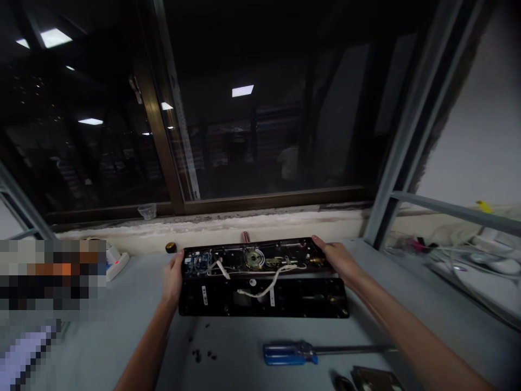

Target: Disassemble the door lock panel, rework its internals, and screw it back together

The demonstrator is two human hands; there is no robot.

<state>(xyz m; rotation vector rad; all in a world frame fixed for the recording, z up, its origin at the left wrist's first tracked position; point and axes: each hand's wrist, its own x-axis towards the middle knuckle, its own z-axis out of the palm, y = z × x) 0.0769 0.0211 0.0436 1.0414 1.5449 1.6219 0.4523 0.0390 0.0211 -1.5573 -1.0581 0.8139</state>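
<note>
My left hand (174, 274) grips the left end of a long, opened black electronics casing (236, 260), and my right hand (336, 258) grips its right end. Inside the casing are a blue circuit board (199, 262), a round coil-like part (254, 259) and brass-coloured pieces. Directly in front of it lies a flat black cover (285, 309) with white labels. A white cable (272, 285) runs from the casing down over the cover. Closer to me, a screwdriver (288, 353) with a blue handle rests on the table, its shaft pointing right toward my forearm.
Several small black screws (197, 355) lie at front left. A brownish flat part (376, 379) sits at the front edge. Behind the casing stand a copper-coloured cylinder (245, 237) and a small black-and-yellow item (171, 247). A power strip (118, 266) is left; tangled cables (451, 260) and a metal post (382, 217) are right.
</note>
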